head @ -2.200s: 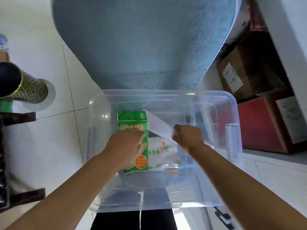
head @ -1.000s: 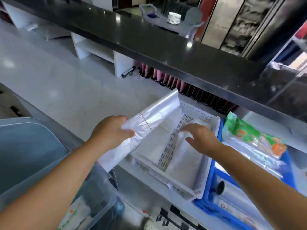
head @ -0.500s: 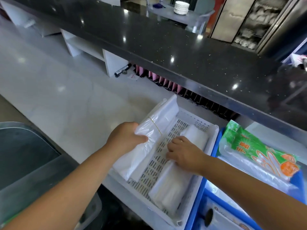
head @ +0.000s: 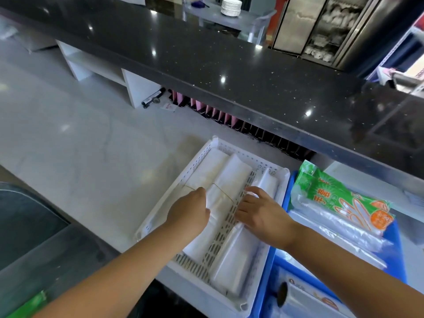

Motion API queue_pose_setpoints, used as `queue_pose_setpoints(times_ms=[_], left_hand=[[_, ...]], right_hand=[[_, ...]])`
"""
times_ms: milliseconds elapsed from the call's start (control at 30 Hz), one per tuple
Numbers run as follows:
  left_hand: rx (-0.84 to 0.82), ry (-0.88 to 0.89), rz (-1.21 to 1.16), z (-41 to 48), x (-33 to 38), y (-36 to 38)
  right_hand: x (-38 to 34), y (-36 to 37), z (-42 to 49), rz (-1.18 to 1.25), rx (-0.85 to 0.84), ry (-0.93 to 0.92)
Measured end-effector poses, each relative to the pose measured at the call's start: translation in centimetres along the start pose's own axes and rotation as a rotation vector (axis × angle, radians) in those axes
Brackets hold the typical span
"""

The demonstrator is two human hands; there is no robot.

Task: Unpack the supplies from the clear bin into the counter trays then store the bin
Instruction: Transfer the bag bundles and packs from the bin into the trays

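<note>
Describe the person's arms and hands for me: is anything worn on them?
The left hand and right hand are bare: no gloves, rings, watch or bracelet show. Both arms are uncovered all the way to the frame edge, with no sleeve in view.

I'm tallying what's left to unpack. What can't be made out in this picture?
Head view:
- Left hand: fingers hidden under its back, so grip on the banded bag bundle unclear.
- Blue tray: cut off by bottom edge.
- Green pack bottom left: cropped and blurred.
- Glove pack print: too small to read.
</note>
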State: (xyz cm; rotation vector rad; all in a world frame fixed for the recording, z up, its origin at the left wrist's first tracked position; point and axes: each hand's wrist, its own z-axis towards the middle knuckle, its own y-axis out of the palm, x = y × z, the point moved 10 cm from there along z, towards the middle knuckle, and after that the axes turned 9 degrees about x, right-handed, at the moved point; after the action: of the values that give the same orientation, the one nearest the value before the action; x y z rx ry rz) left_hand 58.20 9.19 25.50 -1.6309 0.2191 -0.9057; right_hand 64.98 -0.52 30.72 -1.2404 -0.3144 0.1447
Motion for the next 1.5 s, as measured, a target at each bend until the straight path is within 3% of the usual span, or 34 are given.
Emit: queue_pose_setpoints(times_ms=[233, 467, 567, 733, 900, 1167, 1333, 1500], left_hand=[[-0.155, -0.140, -0.138, -0.5, -1.0, 1.3], [-0.162, -0.078, -0.025, -1.3, -1.3, 1.2], [-0.042, -0.019, 0.048, -2.0, -1.8, -1.1], [0.238, -0.103, 0.033, -4.6, -6.6, -8.8], [0.395, -0.307, 0.049, -10.6, -15.4, -16.2], [0.434, -0.630, 0.004, -25.4, -33.4, -20.7], [0.258, -0.786, 0.036, -35.0, -44.7, -16.2], [0.109, -0.886, -0.058, -40.5, -51.2, -9.0]], right_hand=[[-0.1, 0.7, 0.9, -0.019, 0.020, -0.046], [-0.2, 1.7, 1.6, 0.043, 0.035, -0.039], [-0.2, 1.2, 3.0, 0.113, 0.049, -0.007], [-3.0, -0.3, 7.4, 0.175, 0.003, -0.018], [-10.5, -2.4, 13.8, 0.221, 0.021, -0.138], [-28.8, 1.3, 22.3, 0.296, -0.075, -0.330], [-40.4, 8.8, 24.7, 0.402, -0.276, -0.312], [-46.2, 18.4, 23.1, 0.430, -0.514, -0.198]])
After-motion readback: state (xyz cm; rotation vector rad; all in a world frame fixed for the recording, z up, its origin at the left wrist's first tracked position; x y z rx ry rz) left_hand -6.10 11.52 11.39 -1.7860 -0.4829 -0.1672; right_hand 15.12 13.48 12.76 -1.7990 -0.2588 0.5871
